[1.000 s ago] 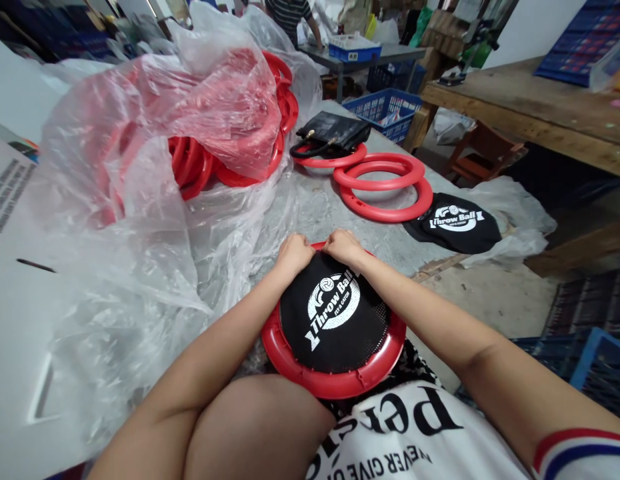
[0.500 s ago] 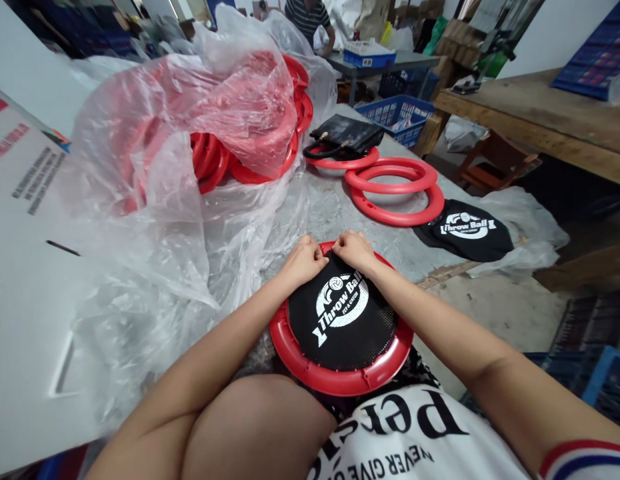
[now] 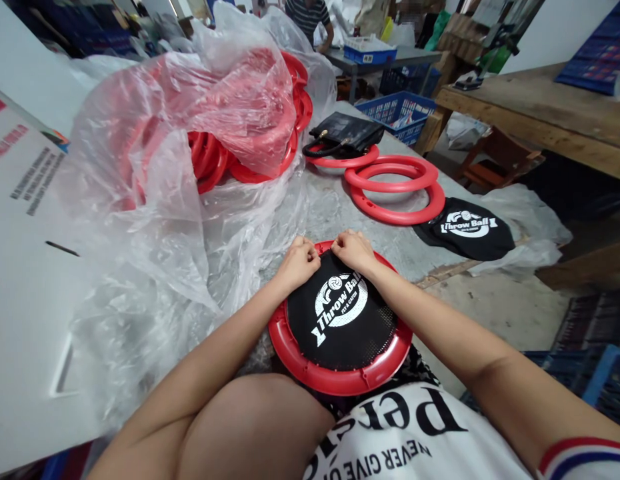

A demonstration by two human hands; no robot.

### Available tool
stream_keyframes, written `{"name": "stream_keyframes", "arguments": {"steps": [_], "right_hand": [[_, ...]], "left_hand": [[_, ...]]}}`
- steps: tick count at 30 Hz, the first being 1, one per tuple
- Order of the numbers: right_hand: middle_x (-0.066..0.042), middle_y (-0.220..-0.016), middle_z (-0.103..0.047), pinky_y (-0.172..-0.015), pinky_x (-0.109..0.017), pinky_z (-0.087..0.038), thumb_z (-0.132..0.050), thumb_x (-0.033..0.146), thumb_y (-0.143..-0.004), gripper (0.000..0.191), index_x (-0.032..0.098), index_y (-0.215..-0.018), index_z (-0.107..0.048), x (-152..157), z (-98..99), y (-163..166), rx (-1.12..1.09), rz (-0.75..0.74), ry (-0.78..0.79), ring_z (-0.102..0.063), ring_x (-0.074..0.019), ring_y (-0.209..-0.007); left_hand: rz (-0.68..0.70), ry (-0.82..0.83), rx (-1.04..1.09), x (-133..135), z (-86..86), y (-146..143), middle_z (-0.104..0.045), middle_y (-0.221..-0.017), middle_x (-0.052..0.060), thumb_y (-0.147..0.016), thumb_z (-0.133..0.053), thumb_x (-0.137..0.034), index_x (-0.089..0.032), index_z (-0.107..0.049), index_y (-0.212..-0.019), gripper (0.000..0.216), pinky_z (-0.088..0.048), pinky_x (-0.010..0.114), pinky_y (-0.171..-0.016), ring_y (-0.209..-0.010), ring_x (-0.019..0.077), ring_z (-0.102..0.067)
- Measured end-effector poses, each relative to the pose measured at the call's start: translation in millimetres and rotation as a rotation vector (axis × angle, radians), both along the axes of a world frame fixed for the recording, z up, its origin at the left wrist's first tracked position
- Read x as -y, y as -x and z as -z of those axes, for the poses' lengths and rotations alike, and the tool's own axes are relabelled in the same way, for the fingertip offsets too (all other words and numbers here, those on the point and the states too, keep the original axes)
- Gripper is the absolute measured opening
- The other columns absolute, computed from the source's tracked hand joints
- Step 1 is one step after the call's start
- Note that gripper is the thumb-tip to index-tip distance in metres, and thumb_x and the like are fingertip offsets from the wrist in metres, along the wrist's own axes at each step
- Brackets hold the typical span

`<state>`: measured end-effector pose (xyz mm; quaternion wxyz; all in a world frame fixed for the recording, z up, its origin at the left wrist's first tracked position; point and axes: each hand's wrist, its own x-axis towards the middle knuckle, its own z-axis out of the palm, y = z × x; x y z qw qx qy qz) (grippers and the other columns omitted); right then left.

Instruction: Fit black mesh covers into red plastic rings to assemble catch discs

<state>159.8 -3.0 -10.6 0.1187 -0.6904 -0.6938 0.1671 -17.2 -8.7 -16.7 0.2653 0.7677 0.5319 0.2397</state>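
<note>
A red plastic ring (image 3: 335, 381) lies tilted on my lap against the table edge. Across its opening is a round black mesh cloth (image 3: 305, 320) printed in white with "Throw Ball". My left hand (image 3: 301, 260) is closed at the upper left of the rim, its curled fingers pinching the cloth's edge. Beside it, with a small gap between, my right hand (image 3: 354, 251) pinches the same edge near the top of the ring. The fingertips of both hands are partly hidden, as is the cloth's edge under them.
Clear plastic bags (image 3: 190, 133) full of red rings cover the table's left. Beyond my hands lie loose red rings (image 3: 397, 217), a black handbag (image 3: 347, 132) and more printed black cloths (image 3: 470, 230). A white carton (image 3: 25, 280) stands at left. A person (image 3: 307, 20) works at the back.
My left hand has shifted slightly left along the rim, away from my right hand. My right hand stays about where it was; the ring has hardly moved.
</note>
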Motion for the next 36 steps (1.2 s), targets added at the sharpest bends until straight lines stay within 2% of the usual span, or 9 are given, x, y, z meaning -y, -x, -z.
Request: {"name": "stream_keyframes", "arguments": {"steps": [6,10,13,15,17,19,22,30,36], "right_hand": [[-0.012,-0.116,-0.069,-0.091,-0.041,-0.045,-0.047,0.032,-0.096,0.027,0.02,-0.095,-0.072,1.0,3.3,-0.6,-0.016,-0.002,-0.018,-0.058,-0.0307,-0.11],[-0.011,-0.12,-0.069,-0.097,-0.045,-0.044,-0.053,0.029,-0.093,0.024,0.02,-0.107,-0.071,4.2,-0.3,0.4,-0.048,-0.01,-0.054,-0.057,-0.0317,-0.114],[-0.01,-0.128,-0.066,-0.103,-0.049,-0.041,-0.055,0.026,-0.092,0.026,0.02,-0.112,-0.071,2.2,-8.9,3.0,-0.041,-0.097,-0.128,-0.054,-0.0332,-0.12],[-0.01,-0.131,-0.066,-0.103,-0.044,-0.041,-0.057,0.023,-0.091,0.023,0.019,-0.107,-0.073,-4.4,-13.9,5.4,-0.058,-0.177,-0.138,-0.054,-0.0311,-0.122],[-0.009,-0.122,-0.071,-0.097,-0.035,-0.044,-0.059,0.019,-0.089,0.018,0.018,-0.098,-0.075,-14.0,-14.9,7.8,-0.124,-0.246,-0.061,-0.059,-0.0253,-0.112],[-0.007,-0.1,-0.075,-0.082,-0.027,-0.046,-0.061,0.019,-0.087,0.015,0.016,-0.087,-0.075,-23.0,-11.4,9.7,-0.215,-0.279,0.068,-0.064,-0.0188,-0.092],[-0.003,-0.077,-0.072,-0.068,-0.023,-0.042,-0.063,0.022,-0.085,0.014,0.016,-0.078,-0.073,-29.9,-1.8,11.0,-0.3,-0.262,0.142,-0.061,-0.0142,-0.072],[0.0,-0.071,-0.068,-0.067,-0.022,-0.04,-0.064,0.023,-0.081,0.011,0.018,-0.073,-0.07,-28.5,4.8,10.7,-0.264,-0.233,0.101,-0.059,-0.0137,-0.07],[-0.002,-0.088,-0.074,-0.077,-0.024,-0.045,-0.064,0.024,-0.082,0.013,0.02,-0.072,-0.069,-28.5,7.7,10.4,-0.252,-0.229,0.057,-0.064,-0.016,-0.083]], "left_hand": [[-0.068,-0.023,0.006,1.5,-3.4,-0.6,-0.059,-0.103,0.005,-0.078,-0.056,-0.01,-0.019,-0.055,-0.07,0.012,-0.05,0.028,-0.081,-0.08,0.0135,-0.057],[-0.111,-0.039,-0.036,-1.5,-6.7,-2.7,-0.059,-0.096,0.005,-0.078,-0.056,-0.009,-0.019,-0.055,-0.07,0.012,-0.049,0.028,-0.081,-0.08,0.0145,-0.057],[-0.11,-0.003,-0.085,-6.4,-10.6,-3.6,-0.06,-0.086,0.003,-0.077,-0.056,-0.01,-0.018,-0.057,-0.068,0.012,-0.048,0.028,-0.08,-0.079,0.0154,-0.058],[-0.101,0.035,-0.104,-10.0,-13.5,-3.7,-0.061,-0.083,0.003,-0.077,-0.057,-0.011,-0.018,-0.058,-0.067,0.012,-0.047,0.028,-0.077,-0.077,0.0154,-0.058],[-0.095,0.063,-0.109,-13.3,-16.1,-3.4,-0.063,-0.082,0.003,-0.077,-0.058,-0.013,-0.018,-0.059,-0.066,0.011,-0.046,0.027,-0.075,-0.077,0.0156,-0.059],[-0.097,0.103,-0.114,-16.8,-17.9,-2.7,-0.064,-0.077,0.002,-0.076,-0.059,-0.015,-0.018,-0.06,-0.065,0.011,-0.044,0.027,-0.071,-0.075,0.0159,-0.059],[-0.108,0.203,-0.12,-22.5,-18.8,-0.8,-0.061,-0.065,-0.001,-0.074,-0.06,-0.018,-0.018,-0.061,-0.065,0.009,-0.039,0.026,-0.061,-0.065,0.0147,-0.055],[-0.068,0.288,-0.092,-30.8,-19.8,2.0,-0.053,-0.051,-0.004,-0.07,-0.062,-0.02,-0.017,-0.06,-0.061,0.01,-0.033,0.025,-0.053,-0.053,0.0119,-0.047],[-0.081,0.337,-0.039,-29.4,-23.3,2.7,-0.058,-0.054,-0.003,-0.07,-0.063,-0.02,-0.016,-0.064,-0.064,0.007,-0.037,0.025,-0.055,-0.054,0.0125,-0.05]]}}
